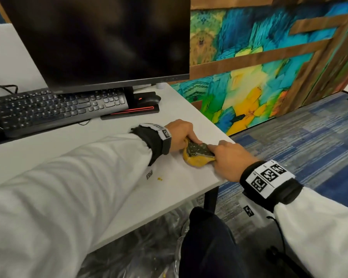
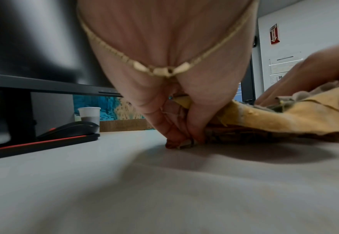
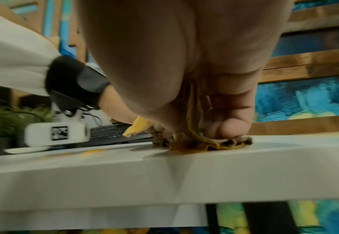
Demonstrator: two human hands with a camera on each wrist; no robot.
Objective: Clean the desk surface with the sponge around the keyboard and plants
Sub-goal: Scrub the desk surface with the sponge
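A worn yellow sponge [image 1: 197, 156] with a dark green scrub face lies crumpled on the white desk [image 1: 109, 157], close to its right edge. My left hand [image 1: 189, 140] pinches the sponge's left end, fingertips down on the desk [image 2: 184, 137]. My right hand [image 1: 215, 152] grips the right end [image 3: 200, 144], its fingers curled over the sponge. In the left wrist view the sponge [image 2: 284, 117] is folded and frayed. The black keyboard [image 1: 58, 109] lies to the far left of the hands. A green plant [image 3: 14, 117] shows only in the right wrist view, beyond the keyboard.
A dark monitor [image 1: 100, 41] stands over the keyboard, with a black mouse [image 1: 149, 99] on its base and a small white cup [image 2: 89, 114] behind. Yellow crumbs [image 1: 159, 179] lie on the desk near my left sleeve. A colourful painted panel [image 1: 259, 57] stands to the right.
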